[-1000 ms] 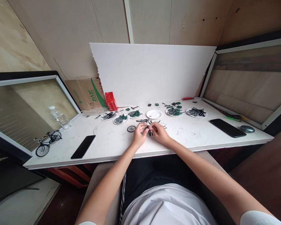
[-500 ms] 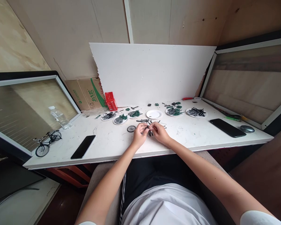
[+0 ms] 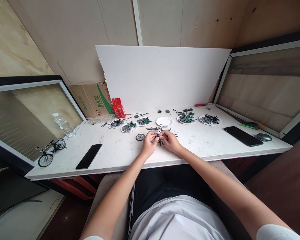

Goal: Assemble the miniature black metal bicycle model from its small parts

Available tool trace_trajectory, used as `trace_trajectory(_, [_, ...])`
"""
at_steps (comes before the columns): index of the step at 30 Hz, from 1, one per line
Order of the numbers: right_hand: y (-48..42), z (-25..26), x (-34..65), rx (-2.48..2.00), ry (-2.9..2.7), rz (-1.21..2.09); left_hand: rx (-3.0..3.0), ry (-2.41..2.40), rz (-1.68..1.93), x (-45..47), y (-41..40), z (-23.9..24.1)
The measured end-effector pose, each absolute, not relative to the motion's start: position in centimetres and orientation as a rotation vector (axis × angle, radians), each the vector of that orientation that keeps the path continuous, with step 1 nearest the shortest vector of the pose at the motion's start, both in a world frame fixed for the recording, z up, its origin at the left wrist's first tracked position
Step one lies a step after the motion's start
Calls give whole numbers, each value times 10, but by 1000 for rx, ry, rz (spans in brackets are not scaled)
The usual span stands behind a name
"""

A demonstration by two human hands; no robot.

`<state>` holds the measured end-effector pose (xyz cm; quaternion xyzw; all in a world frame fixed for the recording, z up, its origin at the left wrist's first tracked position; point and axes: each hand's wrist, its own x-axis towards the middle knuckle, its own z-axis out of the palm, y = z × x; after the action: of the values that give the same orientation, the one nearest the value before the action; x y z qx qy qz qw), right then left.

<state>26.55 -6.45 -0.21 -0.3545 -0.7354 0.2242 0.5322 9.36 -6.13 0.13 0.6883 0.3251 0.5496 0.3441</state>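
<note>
Over the middle of the white table, my left hand (image 3: 149, 141) and my right hand (image 3: 169, 140) meet at the fingertips. Both are closed in a pinch around a small dark part (image 3: 157, 135), too small to name and mostly covered by the fingers. Just left of my left hand lies a small spoked wheel (image 3: 140, 137). Thin black model bicycle parts (image 3: 152, 128) rest beyond my fingers, and more black pieces (image 3: 161, 142) show below and between the hands. A white paper plate (image 3: 164, 122) sits behind them.
Plates of dark and green parts (image 3: 129, 126) line the back. A small assembled model bicycle (image 3: 51, 151), a bottle (image 3: 63, 125) and a phone (image 3: 89, 156) are on the left. Another phone (image 3: 243, 136) and a computer mouse (image 3: 264, 137) lie at the right. A white board (image 3: 162, 78) stands behind.
</note>
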Motion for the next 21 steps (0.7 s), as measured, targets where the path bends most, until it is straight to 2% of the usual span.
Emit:
trace_trajectory(14, [-65, 2, 269, -827, -1654, 987, 1795, 849, 1426, 94, -62, 1])
trace_trajectory(21, [-65, 4, 271, -829, -1605, 1100, 1802, 849, 1424, 94, -62, 1])
